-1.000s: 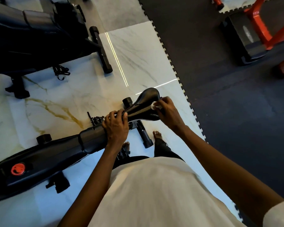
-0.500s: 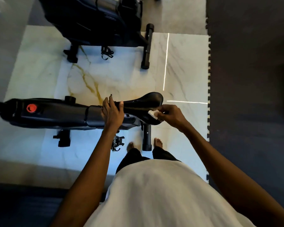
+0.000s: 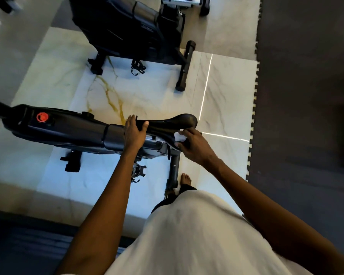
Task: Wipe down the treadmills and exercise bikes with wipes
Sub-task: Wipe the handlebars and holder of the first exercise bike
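A black exercise bike (image 3: 68, 132) with a red knob (image 3: 42, 117) lies across the view below me. Its black saddle (image 3: 173, 122) points right. My left hand (image 3: 134, 132) grips the narrow nose of the saddle, thumb on the near side and fingers over the far side. My right hand (image 3: 193, 145) pinches a crumpled white wipe (image 3: 179, 136) and presses it against the near side of the saddle's wide end.
A second black exercise bike (image 3: 127, 28) stands farther away, its base bar (image 3: 185, 66) on the marble floor. Dark foam mats (image 3: 306, 96) with a toothed edge cover the floor to the right. My bare foot (image 3: 185, 179) stands beside the near bike's rear stabiliser (image 3: 174, 169).
The view has swung so that the bike lies level across the frame. My right hand with the wipe has slid along the near side of the saddle. My left hand keeps its hold on the saddle nose.
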The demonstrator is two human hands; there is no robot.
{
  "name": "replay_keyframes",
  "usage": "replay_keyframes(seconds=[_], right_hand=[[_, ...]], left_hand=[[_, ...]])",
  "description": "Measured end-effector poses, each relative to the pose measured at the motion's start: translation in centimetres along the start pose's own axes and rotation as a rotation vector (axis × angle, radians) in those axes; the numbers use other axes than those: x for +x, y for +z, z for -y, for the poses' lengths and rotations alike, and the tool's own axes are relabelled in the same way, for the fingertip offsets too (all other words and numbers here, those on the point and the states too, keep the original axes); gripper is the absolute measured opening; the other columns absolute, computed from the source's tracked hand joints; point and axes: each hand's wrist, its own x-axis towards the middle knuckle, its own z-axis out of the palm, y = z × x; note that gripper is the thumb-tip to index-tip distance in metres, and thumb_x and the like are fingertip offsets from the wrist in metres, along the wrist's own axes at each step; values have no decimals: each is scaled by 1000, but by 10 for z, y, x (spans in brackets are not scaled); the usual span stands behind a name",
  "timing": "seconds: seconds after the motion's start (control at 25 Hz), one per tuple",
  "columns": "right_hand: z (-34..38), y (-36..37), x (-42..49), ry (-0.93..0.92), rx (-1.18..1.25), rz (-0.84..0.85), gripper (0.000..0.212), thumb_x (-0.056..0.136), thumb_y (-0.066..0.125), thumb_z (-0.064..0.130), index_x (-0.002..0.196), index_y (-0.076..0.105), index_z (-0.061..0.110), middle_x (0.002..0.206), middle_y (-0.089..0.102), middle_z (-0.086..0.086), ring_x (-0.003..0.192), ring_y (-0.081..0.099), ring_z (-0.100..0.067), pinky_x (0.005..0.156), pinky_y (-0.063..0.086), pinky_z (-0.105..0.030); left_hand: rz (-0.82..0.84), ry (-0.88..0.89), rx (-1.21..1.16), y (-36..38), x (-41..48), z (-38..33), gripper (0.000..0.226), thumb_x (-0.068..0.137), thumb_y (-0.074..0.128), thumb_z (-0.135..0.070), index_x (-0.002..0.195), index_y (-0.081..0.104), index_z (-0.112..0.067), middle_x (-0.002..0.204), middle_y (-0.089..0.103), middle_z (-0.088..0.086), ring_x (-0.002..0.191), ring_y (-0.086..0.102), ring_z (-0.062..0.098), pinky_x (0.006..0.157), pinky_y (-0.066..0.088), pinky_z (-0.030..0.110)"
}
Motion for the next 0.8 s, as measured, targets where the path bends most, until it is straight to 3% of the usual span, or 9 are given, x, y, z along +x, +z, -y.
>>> replay_keyframes(seconds=[0.08,0.24,0.36,0.56,0.68,0.8], right_hand=[[1,5,9,-40,-95,9,37,96,63,17,132,61,7,129,57,-13,116,55,-30,86,39,-23],[-7,7,1,-270,-225,91,26,90,69,3,115,70,6,118,60,-10,109,58,-28,82,57,-35],[-29,-10,-18,-238,-157,-2,22,88,69,0,110,71,5,116,64,-14,100,62,-29,78,47,-24],[-47,-21,22,-74,-47,-70,24,95,61,6,118,68,7,118,62,-13,103,61,-32,82,41,-24],[-63,-22,33,-227,-66,-12,22,95,62,7,116,68,8,123,63,-12,107,58,-32,85,42,-27],[-83,-37,45,-327,-54,49,21,94,62,6,113,70,6,116,64,-14,107,59,-35,86,47,-35]], left_hand=[[-28,7,-66,-1,-2,-1,79,100,52,-52,160,20,-12,168,15,8,153,19,29,122,24,49],[-196,-76,-296,12,-33,-13,78,103,55,-39,161,13,-7,167,14,13,152,21,29,119,25,37],[-200,-148,-412,31,-59,-14,79,103,56,-36,161,10,-9,165,23,16,149,30,32,116,30,39],[-123,-171,-434,58,-84,-34,77,103,56,-36,161,11,-13,146,52,13,129,54,28,98,43,35],[-153,-219,-411,71,-90,-55,78,103,55,-35,162,7,-17,134,60,12,120,57,22,98,44,39],[-203,-291,-435,89,-98,-74,70,105,50,-35,162,12,-20,134,63,14,123,59,32,90,44,33]])
